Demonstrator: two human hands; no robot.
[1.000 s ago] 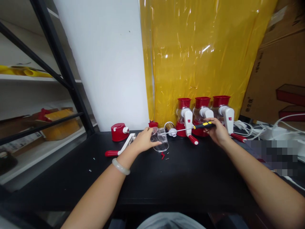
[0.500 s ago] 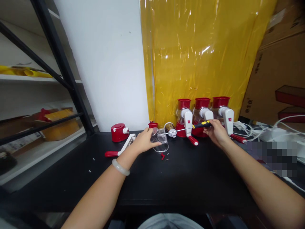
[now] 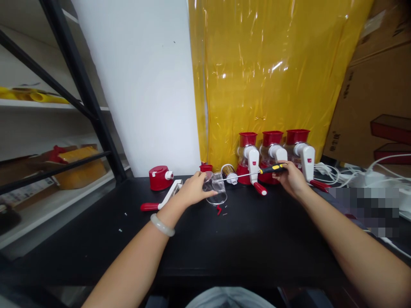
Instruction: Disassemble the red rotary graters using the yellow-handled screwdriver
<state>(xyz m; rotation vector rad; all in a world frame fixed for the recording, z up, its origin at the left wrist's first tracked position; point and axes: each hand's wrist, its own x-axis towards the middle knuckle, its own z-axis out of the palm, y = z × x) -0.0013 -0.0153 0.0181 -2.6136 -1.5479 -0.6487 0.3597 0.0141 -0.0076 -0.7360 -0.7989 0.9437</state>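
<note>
My left hand (image 3: 195, 188) grips a clear plastic housing (image 3: 219, 197) on the black table, thumb stretched along its near side. My right hand (image 3: 290, 177) is closed round the yellow-and-black handle of a screwdriver (image 3: 272, 168). The screwdriver lies nearly level, its shaft pointing left and its tip at the clear housing; exactly where the tip sits is too small to tell. Just in front of the housing lie a small red part (image 3: 218, 210) and tiny screw-like pieces (image 3: 225, 214). A white crank with a red handle (image 3: 149, 207) rests left of my left hand.
A red base (image 3: 159, 179) stands at the back left. Behind the housing are a red hopper (image 3: 206, 167) and a grater drum (image 3: 229, 173). Three red-and-white rotary graters (image 3: 253, 158) line the back right. White cables (image 3: 337, 175) and a cardboard box (image 3: 366, 94) lie further right.
Hardly anything differs. My right hand and the screwdriver handle have shifted very slightly to the right; my left hand still holds the clear housing in the same place.
</note>
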